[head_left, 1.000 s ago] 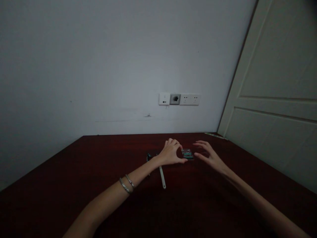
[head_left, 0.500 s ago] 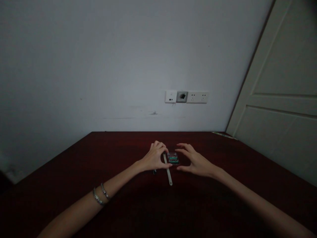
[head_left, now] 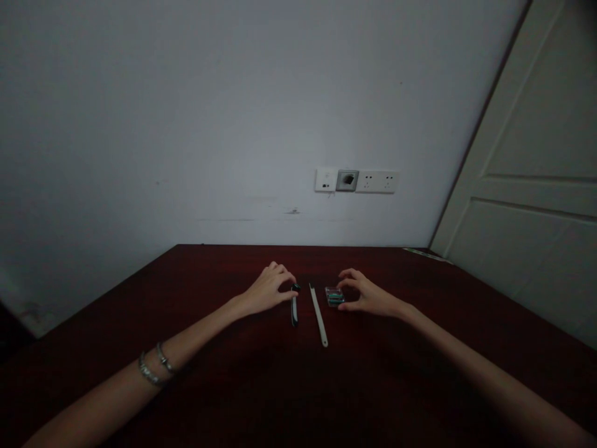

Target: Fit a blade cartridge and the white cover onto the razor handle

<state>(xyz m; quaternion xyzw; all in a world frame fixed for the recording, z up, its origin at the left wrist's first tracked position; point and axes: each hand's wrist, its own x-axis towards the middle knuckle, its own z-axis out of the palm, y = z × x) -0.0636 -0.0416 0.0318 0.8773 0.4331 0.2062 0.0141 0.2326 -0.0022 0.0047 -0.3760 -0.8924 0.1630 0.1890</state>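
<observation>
My left hand (head_left: 269, 290) rests on the dark red table (head_left: 209, 373), its fingers curled, with the fingertips at the far end of a thin dark tool (head_left: 294, 307). A slim white stick (head_left: 318, 315) lies between my hands, touched by neither. My right hand (head_left: 368, 295) has its thumb and fingers curved round a small clear case with green inside (head_left: 334, 296), which sits on the table. Two bracelets (head_left: 153, 366) are on my left wrist.
A grey wall stands behind the table with a row of sockets (head_left: 357, 181). A white panelled door (head_left: 536, 186) is at the right. A thin light strip (head_left: 426, 254) lies at the table's far right corner.
Both hands have drawn apart: the left moved off the clear case to the dark tool, the right closed in on the case. The white stick now lies uncovered between them.
</observation>
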